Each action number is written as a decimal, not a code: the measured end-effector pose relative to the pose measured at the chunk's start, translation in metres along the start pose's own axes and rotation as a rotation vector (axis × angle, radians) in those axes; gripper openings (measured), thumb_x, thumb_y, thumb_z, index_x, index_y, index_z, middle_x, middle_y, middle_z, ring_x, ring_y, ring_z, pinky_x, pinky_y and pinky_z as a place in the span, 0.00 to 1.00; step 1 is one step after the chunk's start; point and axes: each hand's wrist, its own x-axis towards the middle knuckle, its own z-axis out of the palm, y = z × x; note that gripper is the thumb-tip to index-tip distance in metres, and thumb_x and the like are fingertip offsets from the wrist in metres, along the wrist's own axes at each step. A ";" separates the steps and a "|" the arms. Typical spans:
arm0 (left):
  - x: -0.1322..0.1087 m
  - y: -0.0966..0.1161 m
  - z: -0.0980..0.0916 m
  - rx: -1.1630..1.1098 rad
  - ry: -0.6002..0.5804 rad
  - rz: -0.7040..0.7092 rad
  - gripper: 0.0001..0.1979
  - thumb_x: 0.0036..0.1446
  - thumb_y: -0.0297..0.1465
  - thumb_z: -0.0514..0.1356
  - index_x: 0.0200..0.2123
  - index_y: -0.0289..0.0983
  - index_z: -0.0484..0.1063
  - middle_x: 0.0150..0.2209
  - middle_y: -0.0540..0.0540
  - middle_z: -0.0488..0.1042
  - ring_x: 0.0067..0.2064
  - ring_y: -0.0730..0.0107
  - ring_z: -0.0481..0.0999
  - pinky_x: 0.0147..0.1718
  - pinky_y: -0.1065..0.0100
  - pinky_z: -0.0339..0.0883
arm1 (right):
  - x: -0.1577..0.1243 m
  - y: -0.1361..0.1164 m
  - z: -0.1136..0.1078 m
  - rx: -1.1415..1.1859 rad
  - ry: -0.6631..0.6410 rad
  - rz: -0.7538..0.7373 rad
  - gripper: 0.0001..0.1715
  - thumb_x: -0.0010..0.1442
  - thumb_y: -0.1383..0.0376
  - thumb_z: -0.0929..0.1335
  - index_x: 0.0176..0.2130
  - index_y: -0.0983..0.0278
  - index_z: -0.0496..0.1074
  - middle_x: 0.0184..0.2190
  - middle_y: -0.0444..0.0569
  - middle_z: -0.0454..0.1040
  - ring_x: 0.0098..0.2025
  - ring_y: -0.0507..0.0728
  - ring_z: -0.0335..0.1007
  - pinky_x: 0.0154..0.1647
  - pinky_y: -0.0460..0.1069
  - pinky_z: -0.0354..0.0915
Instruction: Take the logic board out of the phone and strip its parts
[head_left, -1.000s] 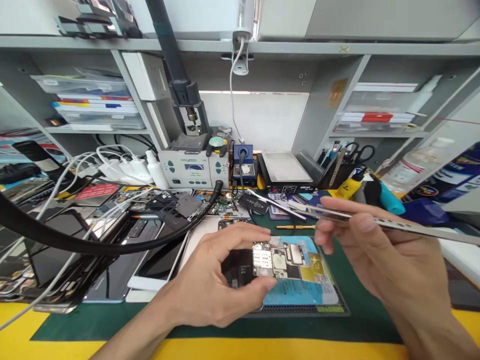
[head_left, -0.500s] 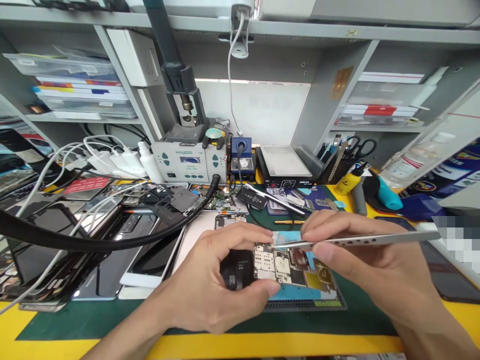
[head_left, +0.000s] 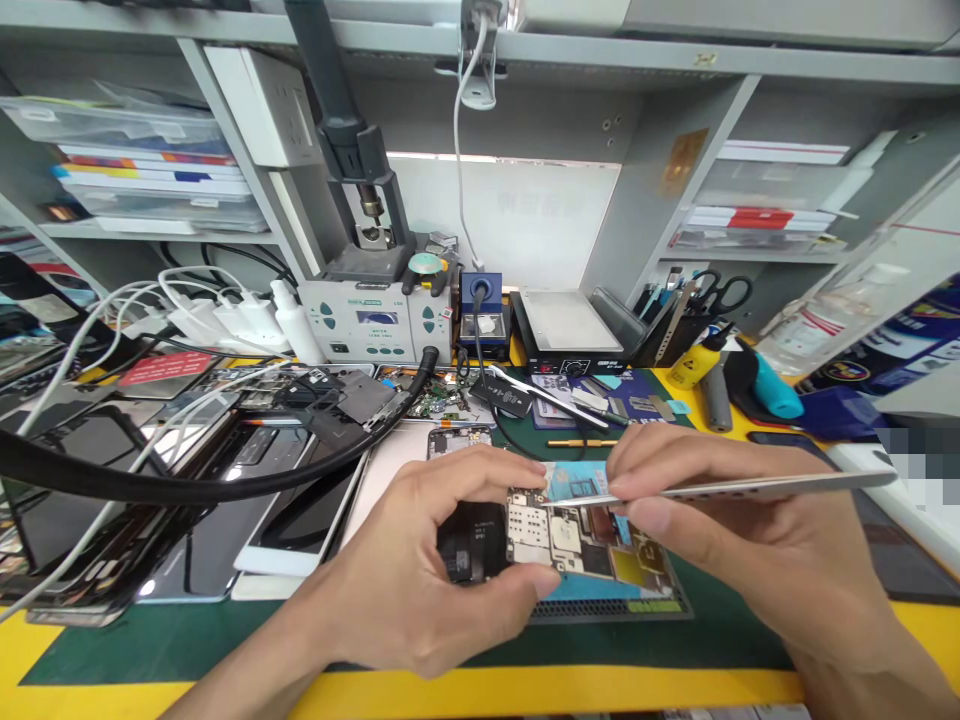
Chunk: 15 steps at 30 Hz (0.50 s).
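Observation:
My left hand (head_left: pixel 420 560) is closed around the edges of an opened phone (head_left: pixel 471 540), thumb at the near side and fingers at the far side. Its bare circuit board (head_left: pixel 528 524) with metal shields shows between them, and a black battery part lies under the palm. Metal tweezers (head_left: pixel 780 486) are pinched between the thumb and fingers of my right hand (head_left: pixel 750 540). Their thin tip rests at or just over the board's upper part; contact cannot be made out. A light-blue pad (head_left: pixel 581 588) lies beneath the phone.
Left of my hands lie several phones (head_left: pixel 300 510), crossed by a thick black hose (head_left: pixel 225 490). Behind stand a rework station (head_left: pixel 375 320), a blue soldering-iron stand (head_left: pixel 484 300) and a flat black-sided heating plate (head_left: pixel 574 330). A gold screwdriver (head_left: pixel 577 443) lies on the green mat (head_left: pixel 720 620).
The tweezers' tip has shifted slightly down on the board, and their back end has swung a little lower. My left hand keeps its hold on the phone.

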 end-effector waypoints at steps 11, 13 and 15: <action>-0.002 0.001 0.001 -0.002 0.006 0.016 0.21 0.52 0.32 0.70 0.50 0.44 0.75 0.51 0.44 0.80 0.50 0.50 0.79 0.53 0.50 0.73 | 0.001 0.000 0.001 0.034 0.024 -0.011 0.08 0.61 0.67 0.73 0.38 0.53 0.82 0.30 0.49 0.78 0.33 0.61 0.74 0.33 0.56 0.71; -0.001 0.001 0.000 0.011 0.004 0.020 0.21 0.52 0.31 0.70 0.50 0.45 0.75 0.51 0.45 0.80 0.50 0.52 0.79 0.53 0.51 0.73 | 0.002 -0.001 0.002 0.034 0.025 -0.012 0.07 0.61 0.67 0.73 0.38 0.53 0.82 0.29 0.48 0.78 0.33 0.61 0.74 0.33 0.55 0.71; -0.001 0.001 0.000 0.018 0.002 0.027 0.21 0.52 0.31 0.70 0.51 0.45 0.75 0.51 0.46 0.80 0.51 0.52 0.79 0.53 0.51 0.73 | 0.002 -0.002 0.002 0.037 0.019 -0.010 0.07 0.61 0.66 0.73 0.38 0.53 0.82 0.29 0.48 0.78 0.32 0.61 0.73 0.34 0.56 0.71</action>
